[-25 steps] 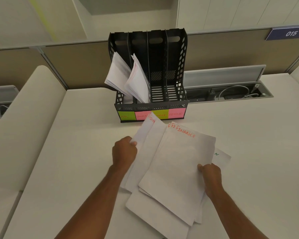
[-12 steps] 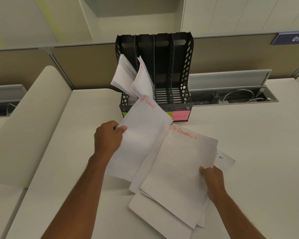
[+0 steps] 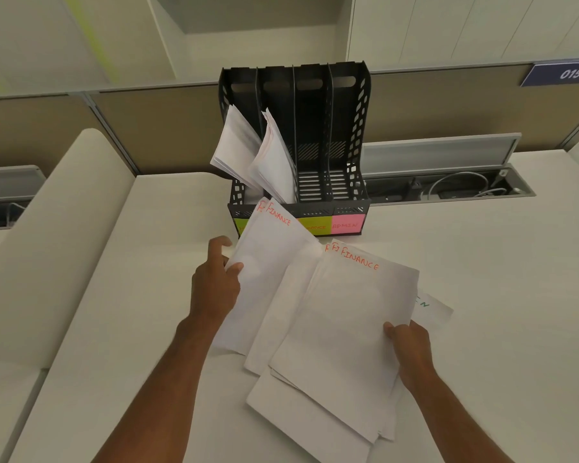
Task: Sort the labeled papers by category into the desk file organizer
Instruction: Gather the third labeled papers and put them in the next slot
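- A loose pile of white sheets (image 3: pixel 315 406) lies fanned out on the bench (image 3: pixel 498 329) near its front edge, corners sticking out at several angles.
- The right hand (image 3: pixel 410 349) has its grip closed on the right edge of the top sheet (image 3: pixel 348 322), thumb on top; that sheet reads "FINANCE" in orange along its far edge.
- A further sheet (image 3: pixel 432 304) with green letters pokes out from under the pile on the right side.
- The left hand (image 3: pixel 214 289) pinches a second "FINANCE" sheet (image 3: pixel 268 262) by its left edge, thumb on top and index finger raised; the sheet's far corner overlaps the front of the file rack.
- The black file rack (image 3: pixel 348 128) stands at the back edge of the bench against the partition, with four upright slots.
- Its two left slots each hold a bundle of papers (image 3: pixel 258 155) leaning forward; the two right slots show only bare slats.
- Coloured labels (image 3: pixel 346 224) run along its front lip; the pink one at the right reads "ADMIN".
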The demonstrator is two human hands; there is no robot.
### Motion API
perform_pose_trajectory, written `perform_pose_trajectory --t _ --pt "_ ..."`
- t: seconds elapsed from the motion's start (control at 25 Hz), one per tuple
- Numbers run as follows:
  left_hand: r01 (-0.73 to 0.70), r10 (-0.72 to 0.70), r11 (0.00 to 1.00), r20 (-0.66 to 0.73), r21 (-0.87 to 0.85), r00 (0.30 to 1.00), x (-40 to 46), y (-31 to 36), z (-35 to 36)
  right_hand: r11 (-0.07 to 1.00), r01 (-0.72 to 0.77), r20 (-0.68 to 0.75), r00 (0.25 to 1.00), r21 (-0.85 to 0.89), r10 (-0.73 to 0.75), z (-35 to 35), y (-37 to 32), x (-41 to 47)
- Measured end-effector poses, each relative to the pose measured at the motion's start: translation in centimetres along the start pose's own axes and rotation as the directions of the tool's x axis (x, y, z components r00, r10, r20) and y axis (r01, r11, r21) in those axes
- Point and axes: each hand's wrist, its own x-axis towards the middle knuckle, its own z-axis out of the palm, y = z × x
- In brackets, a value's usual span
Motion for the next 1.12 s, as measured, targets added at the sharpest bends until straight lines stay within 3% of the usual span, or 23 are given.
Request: perform_pose_trajectory --t 0.12,0.24,0.52,0.68,0.88,1.04,1.12 --pt "-0.141 0.140 0.989 0.032 0.034 0.990 0.2 -0.2 0.0 1.000 0.001 -0.002 1.000 -0.005 -0.001 0.1 0.0 0.0" --pt "-0.113 0.113 0.994 0.033 -0.015 0.993 0.2 0.0 0.1 1.000 0.009 0.003 1.000 -0.006 -0.009 0.0 -0.1 0.0" --pt "-0.209 0.207 0.978 -0.144 -0.002 0.968 1.5 4.1 -4.8 0.998 0.064 0.064 0.996 0.010 -0.064 0.5 -0.9 -0.3" --pt "-0.178 0.140 0.963 -0.189 -0.203 0.972 2.7 7.4 -10.5 0.995 0.103 0.128 0.987 -0.006 -0.102 1.1 -2.4 -0.7" --pt "0.043 -0.036 0.808 0.023 -0.587 0.999 3.2 7.2 -11.2 0.989 0.149 0.238 0.960 0.010 -0.148 1.8 -4.1 -1.6" --pt "0.249 -0.128 0.739 0.232 -0.626 0.964 1.1 4.8 -4.5 0.991 0.128 0.360 0.923 0.039 -0.133 2.7 -4.9 -2.5" --pt "0.329 -0.168 0.754 0.317 -0.569 0.933 -0.8 3.5 -1.1 0.993 0.110 0.410 0.904 0.045 -0.119 2.9 -5.1 -2.8"
